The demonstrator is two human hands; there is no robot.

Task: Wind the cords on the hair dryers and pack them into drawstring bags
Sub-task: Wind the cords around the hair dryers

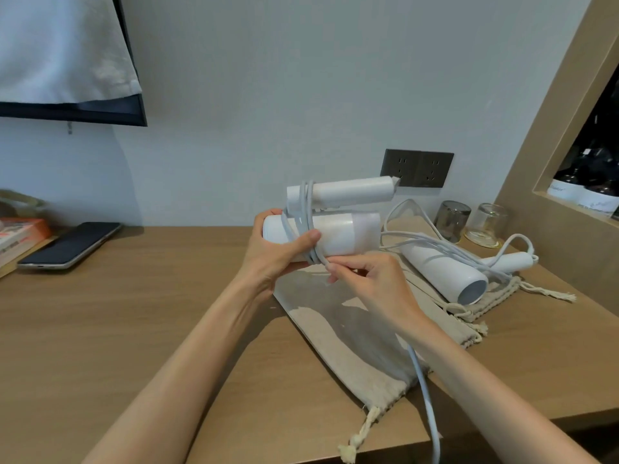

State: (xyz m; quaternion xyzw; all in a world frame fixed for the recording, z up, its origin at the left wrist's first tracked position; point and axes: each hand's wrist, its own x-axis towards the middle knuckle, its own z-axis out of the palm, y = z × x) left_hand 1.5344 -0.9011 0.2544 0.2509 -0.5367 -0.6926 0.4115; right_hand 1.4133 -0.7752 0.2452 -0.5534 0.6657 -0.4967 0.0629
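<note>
My left hand point(278, 254) grips the barrel of a white hair dryer point(345, 234) held above the wooden desk, its folded handle on top. Its pale cord point(306, 209) is looped a few times around barrel and handle. My right hand point(365, 279) pinches that cord just below the dryer, and the loose end point(425, 396) trails down under my right arm past the desk's front edge. A beige drawstring bag point(351, 336) lies flat beneath my hands. A second white hair dryer point(445, 272) with an unwound cord lies on another drawstring bag point(492, 296) to the right.
A phone point(70, 246) and books point(16, 236) lie at the left of the desk point(134, 313). Two upturned glasses point(469, 221) stand at the back right near a wall socket point(417, 167). A wooden shelf niche with bottles point(582, 189) rises on the right.
</note>
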